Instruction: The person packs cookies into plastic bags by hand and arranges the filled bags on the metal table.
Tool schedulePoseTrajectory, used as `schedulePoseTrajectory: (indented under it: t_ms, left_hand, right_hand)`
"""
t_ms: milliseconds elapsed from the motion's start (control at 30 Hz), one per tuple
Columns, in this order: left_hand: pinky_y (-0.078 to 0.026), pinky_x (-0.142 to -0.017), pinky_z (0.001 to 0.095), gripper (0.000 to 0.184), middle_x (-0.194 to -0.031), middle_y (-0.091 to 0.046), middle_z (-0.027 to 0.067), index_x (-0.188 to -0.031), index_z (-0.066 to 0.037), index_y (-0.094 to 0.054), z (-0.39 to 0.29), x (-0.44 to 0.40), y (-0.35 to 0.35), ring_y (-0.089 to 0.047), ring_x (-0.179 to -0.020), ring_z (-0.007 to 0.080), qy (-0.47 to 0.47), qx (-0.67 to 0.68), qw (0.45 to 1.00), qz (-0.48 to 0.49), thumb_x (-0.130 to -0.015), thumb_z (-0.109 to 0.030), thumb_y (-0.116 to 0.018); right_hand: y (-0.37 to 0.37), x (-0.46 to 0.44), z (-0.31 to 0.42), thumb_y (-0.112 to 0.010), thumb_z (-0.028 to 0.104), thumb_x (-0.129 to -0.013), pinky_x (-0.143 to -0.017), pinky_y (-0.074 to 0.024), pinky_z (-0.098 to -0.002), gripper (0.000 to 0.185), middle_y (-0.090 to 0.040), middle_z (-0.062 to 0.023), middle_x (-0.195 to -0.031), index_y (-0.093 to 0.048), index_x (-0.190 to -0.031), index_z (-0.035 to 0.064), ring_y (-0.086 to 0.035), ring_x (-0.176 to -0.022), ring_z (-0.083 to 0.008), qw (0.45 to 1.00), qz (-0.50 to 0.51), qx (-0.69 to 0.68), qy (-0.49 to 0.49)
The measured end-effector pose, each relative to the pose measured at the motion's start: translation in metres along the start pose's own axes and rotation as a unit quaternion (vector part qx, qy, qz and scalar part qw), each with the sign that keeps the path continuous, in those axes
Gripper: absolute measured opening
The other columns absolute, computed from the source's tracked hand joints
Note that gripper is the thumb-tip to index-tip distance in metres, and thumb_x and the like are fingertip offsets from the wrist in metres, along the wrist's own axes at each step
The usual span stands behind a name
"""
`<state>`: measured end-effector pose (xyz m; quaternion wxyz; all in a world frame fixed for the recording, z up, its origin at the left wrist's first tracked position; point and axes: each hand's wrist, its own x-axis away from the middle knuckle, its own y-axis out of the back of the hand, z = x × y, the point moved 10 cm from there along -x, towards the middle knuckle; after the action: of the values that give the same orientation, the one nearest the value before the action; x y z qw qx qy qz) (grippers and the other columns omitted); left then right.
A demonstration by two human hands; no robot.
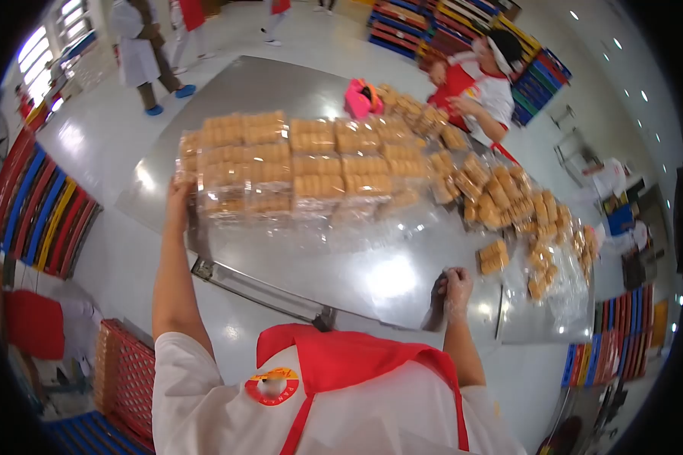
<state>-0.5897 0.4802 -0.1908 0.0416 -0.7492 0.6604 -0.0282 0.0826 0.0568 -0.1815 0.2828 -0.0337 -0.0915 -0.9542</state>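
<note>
Clear-wrapped packs of light brown baked pieces (319, 178) stand stacked in rows on the metal table (281, 83). My left hand (180, 199) rests against the left end of this stack, its fingers partly hidden by the packs. Over the table's near edge, my right hand (455, 287) is closed with its fingers curled in; whether it holds anything is too small to tell. A single pack (493, 257) lies just to the right of and above that hand. Further right spreads a loose heap of similar packs (501, 193), beside crumpled clear plastic (569, 296).
Across the table, a co-worker in a red apron (474, 87) stands by the heap. A pink item (363, 98) lies behind the stack. Stacked coloured trays (42, 205) stand at the left, with a red crate (125, 379) below. Other people stand in the background.
</note>
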Motion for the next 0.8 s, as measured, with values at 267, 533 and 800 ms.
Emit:
schedulePoseTrajectory:
  t_ms: [267, 533, 800]
  left_hand:
    - [-0.045, -0.092, 0.0317, 0.028, -0.112, -0.056, 0.0127, -0.116, 0.007, -0.053, -0.163, 0.182, -0.026, -0.054, -0.101, 0.0211, -0.368, 0.033, 0.859, -0.354, -0.094, -0.008, -0.06]
    - [-0.048, -0.083, 0.0356, 0.015, -0.095, -0.06, 0.0141, -0.094, -0.002, -0.061, -0.137, 0.414, -0.458, -0.06, -0.091, 0.0278, -0.414, -0.119, 0.84, 0.33, -0.08, 0.002, -0.059]
    - [-0.05, -0.084, 0.0399, 0.021, -0.099, -0.062, 0.0175, -0.103, 0.001, -0.063, -0.081, 0.592, -0.743, -0.061, -0.094, 0.0368, -0.392, -0.136, 0.687, 0.597, -0.087, -0.012, -0.063]
  right_hand:
    - [0.139, -0.01, -0.015, -0.058, 0.008, -0.092, -0.038, -0.0367, -0.0237, 0.01, -0.057, -0.0031, -0.065, -0.064, -0.089, 0.0012, -0.051, -0.048, -0.0094, 0.988, -0.154, 0.01, 0.026]
    - [0.164, -0.072, -0.028, -0.059, 0.003, -0.091, -0.041, -0.0382, -0.0224, 0.004, -0.058, -0.0034, -0.067, -0.063, -0.089, 0.0037, -0.051, -0.05, -0.0097, 0.997, 0.015, -0.063, 0.04]
    - [0.143, -0.02, 0.003, -0.065, 0.016, -0.078, -0.071, -0.0516, -0.0458, 0.017, -0.066, -0.0186, -0.085, -0.065, -0.086, 0.0012, -0.063, -0.082, -0.0375, 0.809, 0.289, 0.246, 0.449]
